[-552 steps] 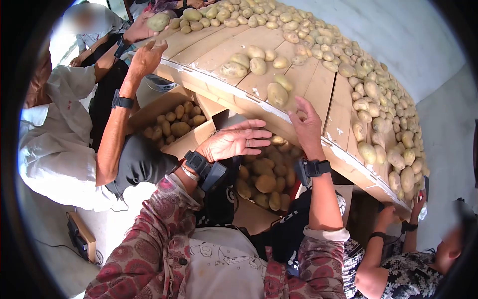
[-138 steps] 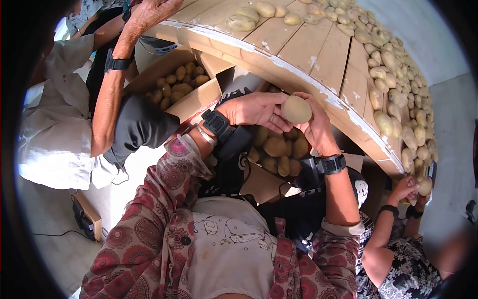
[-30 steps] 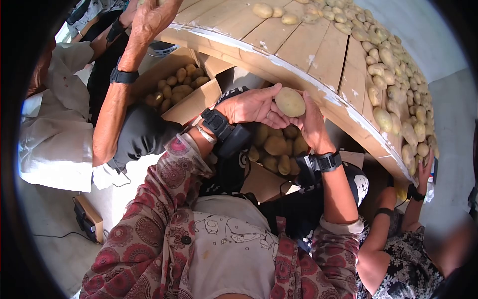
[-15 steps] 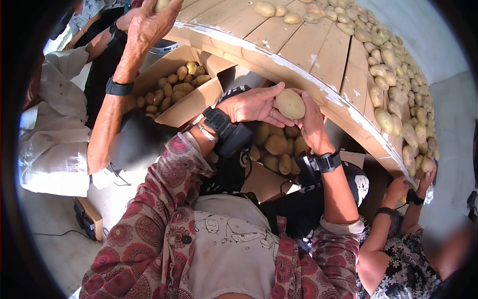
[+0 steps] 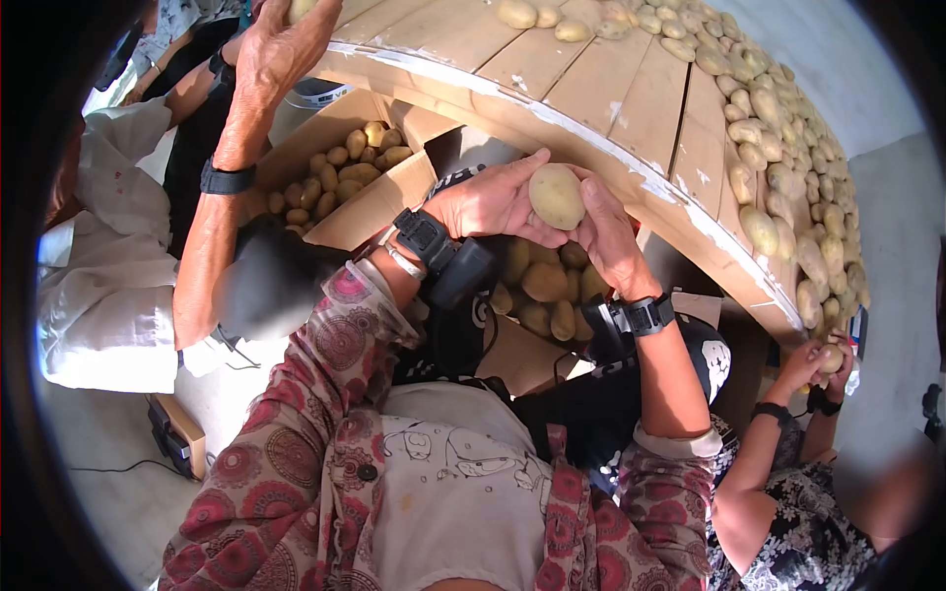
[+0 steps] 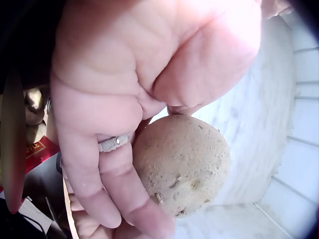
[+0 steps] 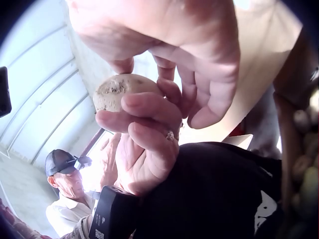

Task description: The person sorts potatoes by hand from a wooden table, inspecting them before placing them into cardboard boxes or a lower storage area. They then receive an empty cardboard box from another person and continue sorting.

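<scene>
Both hands hold one pale, round potato [image 5: 557,197] in front of the table's edge. My left hand [image 5: 490,203], a ring on one finger, supports it from the left with thumb up and fingers under it. On the right side, my right hand [image 5: 613,244] grips it between thumb and fingers. Dark pits and rough spots mark the potato's skin [image 6: 187,169] in the left wrist view. In the right wrist view, the right thumb presses beside a scabby brown patch on it. Below the hands lies a box of potatoes [image 5: 544,284], partly covered by them.
A slatted wooden table [image 5: 601,94] carries a long bank of potatoes [image 5: 778,177] along its far side. Left stands a cardboard box [image 5: 394,192] of potatoes. One person's arm [image 5: 222,227] is close on the left; another person's hands [image 5: 820,364] are at right.
Eighteen seconds ago both hands were apart and held nothing. Over the last second, the held potato has shifted slightly left and up and turned. The neighbour's raised hand on the left has moved left.
</scene>
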Motion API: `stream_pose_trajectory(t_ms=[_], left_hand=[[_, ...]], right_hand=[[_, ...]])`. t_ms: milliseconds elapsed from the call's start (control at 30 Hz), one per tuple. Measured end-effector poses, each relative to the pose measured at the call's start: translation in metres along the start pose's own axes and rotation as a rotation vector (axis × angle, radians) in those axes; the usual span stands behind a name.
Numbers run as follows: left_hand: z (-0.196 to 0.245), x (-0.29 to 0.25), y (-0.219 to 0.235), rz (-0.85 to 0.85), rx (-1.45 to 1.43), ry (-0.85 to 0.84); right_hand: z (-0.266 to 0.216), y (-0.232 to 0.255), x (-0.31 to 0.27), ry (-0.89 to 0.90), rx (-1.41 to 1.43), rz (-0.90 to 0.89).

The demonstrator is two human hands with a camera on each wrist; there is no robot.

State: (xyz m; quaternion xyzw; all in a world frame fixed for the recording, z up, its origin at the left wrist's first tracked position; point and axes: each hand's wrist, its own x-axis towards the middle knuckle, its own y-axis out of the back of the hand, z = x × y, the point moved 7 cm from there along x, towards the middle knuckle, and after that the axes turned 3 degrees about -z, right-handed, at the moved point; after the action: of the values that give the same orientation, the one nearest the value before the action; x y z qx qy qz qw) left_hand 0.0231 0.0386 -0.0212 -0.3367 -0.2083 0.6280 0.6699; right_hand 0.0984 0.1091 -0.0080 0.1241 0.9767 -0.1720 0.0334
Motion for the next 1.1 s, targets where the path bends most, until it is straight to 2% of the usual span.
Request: stream_pose_trajectory(t_ms=[100, 167, 200, 267, 300, 333, 400, 500, 567, 633, 700, 767, 800, 833, 900, 933, 1000, 1067, 1100], left_hand=[[-0.003, 0.003, -0.001, -0.129, -0.102, 0.015], [-0.003, 0.003, 0.012, -0.005, -0.118, -0.053], [-0.004, 0.0, 0.017, -0.007, -0.119, -0.048], [0.007, -0.003, 0.012, -0.066, 0.29, -0.14], [0.003, -0.005, 0.011, -0.04, 0.074, -0.038], [0.003, -0.007, 0.004, -0.041, 0.073, -0.037], [0.006, -0.011, -0.002, -0.033, -0.192, -0.087], [0.004, -0.004, 0.011, -0.103, -0.211, -0.076], [0.0, -0.003, 0.012, -0.14, -0.23, -0.074], [0.004, -0.005, 0.015, -0.074, -0.122, -0.046], [0.008, -0.003, 0.021, -0.121, -0.026, -0.069], [0.013, -0.01, 0.01, -0.155, 0.013, -0.071], [0.013, -0.011, 0.011, -0.1, 0.011, -0.052], [0.012, -0.012, 0.012, -0.087, 0.002, -0.059], [0.014, -0.012, 0.016, -0.074, 0.006, -0.075], [0.016, -0.013, 0.014, -0.095, -0.005, -0.078], [0.013, -0.015, 0.013, -0.119, -0.019, -0.084], [0.017, -0.017, 0.015, -0.117, -0.016, -0.098], [0.019, -0.018, 0.015, -0.078, -0.002, -0.08]], right_hand=[[0.002, -0.004, 0.0, 0.068, -0.038, 0.04], [-0.003, -0.016, 0.001, 0.261, -0.392, -0.017], [-0.001, -0.021, -0.002, 0.261, -0.391, -0.011], [-0.003, -0.031, -0.014, 0.265, -0.741, 0.113], [0.0, -0.032, -0.016, 0.307, -0.777, 0.144], [0.002, -0.033, -0.018, 0.306, -0.778, 0.146], [-0.001, -0.039, -0.023, 0.402, -0.851, 0.137], [-0.009, -0.043, -0.024, 0.505, -0.935, 0.072], [-0.01, -0.035, -0.024, 0.465, -0.949, 0.091], [-0.014, -0.028, -0.026, 0.446, -0.966, 0.105], [-0.02, -0.013, -0.028, 0.289, -1.202, 0.168], [-0.019, 0.01, -0.03, 0.26, -1.343, 0.332], [-0.024, 0.016, -0.035, 0.219, -1.403, 0.41], [-0.023, 0.022, -0.039, 0.224, -1.405, 0.406], [-0.009, 0.043, -0.037, 0.061, -1.437, 0.353], [-0.002, 0.049, -0.038, -0.015, -1.313, 0.298], [0.013, 0.05, -0.037, -0.191, -1.237, 0.186], [0.031, 0.038, -0.035, 0.054, -1.317, -0.026], [0.043, 0.032, -0.035, 0.093, -1.353, -0.165]])
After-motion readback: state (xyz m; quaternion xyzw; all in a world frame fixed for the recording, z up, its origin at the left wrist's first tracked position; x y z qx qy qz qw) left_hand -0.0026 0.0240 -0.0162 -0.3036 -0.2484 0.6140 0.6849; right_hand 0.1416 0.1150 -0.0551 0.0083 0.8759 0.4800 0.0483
